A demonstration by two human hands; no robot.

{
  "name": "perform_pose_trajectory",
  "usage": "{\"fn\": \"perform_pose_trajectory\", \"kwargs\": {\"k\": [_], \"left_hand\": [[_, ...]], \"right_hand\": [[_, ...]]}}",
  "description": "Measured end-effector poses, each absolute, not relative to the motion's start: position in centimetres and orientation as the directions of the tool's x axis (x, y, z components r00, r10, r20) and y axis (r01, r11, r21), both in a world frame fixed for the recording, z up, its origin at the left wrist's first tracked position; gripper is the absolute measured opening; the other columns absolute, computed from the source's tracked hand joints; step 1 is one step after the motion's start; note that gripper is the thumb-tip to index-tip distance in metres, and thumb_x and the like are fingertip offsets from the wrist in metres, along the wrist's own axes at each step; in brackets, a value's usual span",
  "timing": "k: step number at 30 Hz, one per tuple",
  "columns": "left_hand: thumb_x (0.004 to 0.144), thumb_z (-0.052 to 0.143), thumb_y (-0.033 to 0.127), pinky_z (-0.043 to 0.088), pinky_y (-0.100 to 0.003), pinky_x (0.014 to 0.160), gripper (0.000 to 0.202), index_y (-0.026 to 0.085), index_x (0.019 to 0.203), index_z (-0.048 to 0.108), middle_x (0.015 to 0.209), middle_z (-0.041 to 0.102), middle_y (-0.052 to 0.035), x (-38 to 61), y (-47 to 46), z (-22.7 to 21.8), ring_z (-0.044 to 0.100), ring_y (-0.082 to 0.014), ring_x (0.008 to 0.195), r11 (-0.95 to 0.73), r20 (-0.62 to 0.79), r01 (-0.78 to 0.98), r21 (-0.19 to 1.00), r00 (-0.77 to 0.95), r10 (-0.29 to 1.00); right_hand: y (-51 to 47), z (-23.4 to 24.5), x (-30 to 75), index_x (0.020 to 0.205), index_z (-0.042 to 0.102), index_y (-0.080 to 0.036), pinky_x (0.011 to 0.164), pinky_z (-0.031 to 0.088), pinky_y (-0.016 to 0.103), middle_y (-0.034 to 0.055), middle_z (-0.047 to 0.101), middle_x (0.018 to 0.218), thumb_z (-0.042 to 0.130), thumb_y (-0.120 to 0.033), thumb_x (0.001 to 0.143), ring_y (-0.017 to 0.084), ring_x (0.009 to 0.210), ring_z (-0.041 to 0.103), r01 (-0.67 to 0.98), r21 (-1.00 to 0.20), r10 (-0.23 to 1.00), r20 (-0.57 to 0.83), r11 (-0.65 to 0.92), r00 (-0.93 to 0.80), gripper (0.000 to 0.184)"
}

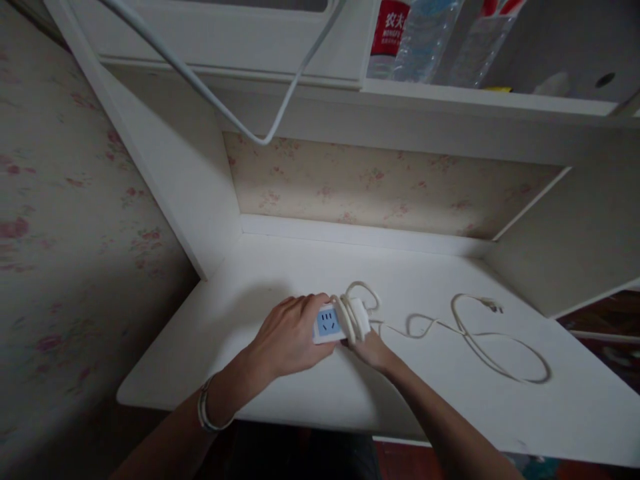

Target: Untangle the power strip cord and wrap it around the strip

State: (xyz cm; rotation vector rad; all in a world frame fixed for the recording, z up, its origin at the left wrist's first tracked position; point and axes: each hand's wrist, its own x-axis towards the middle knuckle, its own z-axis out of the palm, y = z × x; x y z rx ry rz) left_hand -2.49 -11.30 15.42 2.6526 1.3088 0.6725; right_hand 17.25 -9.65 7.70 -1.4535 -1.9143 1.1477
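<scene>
A white power strip with a blue socket face is held just over the white desk. My left hand is closed around its left end, thumb below and fingers over the top. Several turns of its white cord are wound around the right part. At that right end, my right hand grips the strip from below and behind; its fingers are mostly hidden. From there the loose cord trails right across the desk in loops, ending in a plug.
The white desk has side panels and a back ledge. Above it, a shelf holds clear plastic bottles. A thick pale cable hangs down at the upper left. Flowered wallpaper covers the left wall.
</scene>
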Motion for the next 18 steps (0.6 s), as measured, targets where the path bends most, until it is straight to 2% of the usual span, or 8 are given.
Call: {"fn": "perform_pose_trajectory", "kwargs": {"k": [3, 7, 10, 14, 18], "left_hand": [[0.081, 0.056, 0.038, 0.046, -0.037, 0.082, 0.043, 0.023, 0.119, 0.044, 0.102, 0.063, -0.0065, -3.2, -10.1, 15.5, 0.06, -0.0238, 0.092, -0.526, 0.337, 0.826, 0.202, 0.445, 0.83], [0.083, 0.053, 0.035, 0.046, -0.036, 0.078, 0.041, 0.025, 0.122, 0.044, 0.099, 0.062, -0.0062, -3.5, -8.9, 14.6, 0.062, -0.0235, 0.087, -0.41, 0.284, 0.905, 0.116, 0.366, 0.887], [0.083, 0.052, 0.033, 0.046, -0.037, 0.075, 0.041, 0.024, 0.122, 0.044, 0.095, 0.062, -0.0069, -3.1, -8.7, 13.4, 0.062, -0.0246, 0.084, -0.367, 0.236, 0.928, 0.07, 0.342, 0.909], [0.082, 0.053, 0.027, 0.044, -0.038, 0.075, 0.044, 0.024, 0.125, 0.044, 0.095, 0.061, -0.0084, -1.9, -9.1, 12.4, 0.062, -0.0258, 0.085, -0.375, 0.22, 0.927, 0.016, 0.363, 0.905], [0.08, 0.056, 0.026, 0.044, -0.04, 0.078, 0.05, 0.024, 0.128, 0.042, 0.097, 0.061, -0.0088, -1.0, -9.6, 12.2, 0.061, -0.0265, 0.088, -0.427, 0.224, 0.904, 0.001, 0.416, 0.881]], "right_hand": [[-11.6, 8.0, 17.9, 0.074, 0.056, -0.019, 0.06, 0.039, 0.028, 0.0035, 0.06, 0.064, 0.019, -0.052, 0.096, 0.017, 0.061, 0.057, 0.691, -0.698, 0.923, -0.113, 0.19, -0.368, 0.054], [-14.0, 9.7, 18.5, 0.084, 0.054, -0.019, 0.055, 0.03, 0.027, 0.0046, 0.065, 0.068, 0.023, -0.042, 0.099, 0.018, 0.062, 0.062, 0.872, -0.353, 0.914, -0.093, 0.34, -0.394, 0.042], [-14.8, 11.5, 18.5, 0.086, 0.055, -0.019, 0.052, 0.022, 0.028, 0.0042, 0.066, 0.069, 0.028, -0.037, 0.099, 0.017, 0.058, 0.061, 0.894, -0.15, 0.904, -0.003, 0.422, -0.428, 0.034], [-14.3, 14.1, 18.1, 0.079, 0.058, -0.018, 0.052, 0.017, 0.03, 0.004, 0.066, 0.071, 0.034, -0.036, 0.098, 0.014, 0.055, 0.058, 0.849, -0.011, 0.843, 0.129, 0.528, -0.522, 0.035], [-12.1, 15.9, 18.4, 0.072, 0.062, -0.017, 0.053, 0.018, 0.029, 0.004, 0.064, 0.068, 0.038, -0.043, 0.096, 0.012, 0.056, 0.054, 0.78, 0.029, 0.76, 0.203, 0.626, -0.618, 0.043]]}}
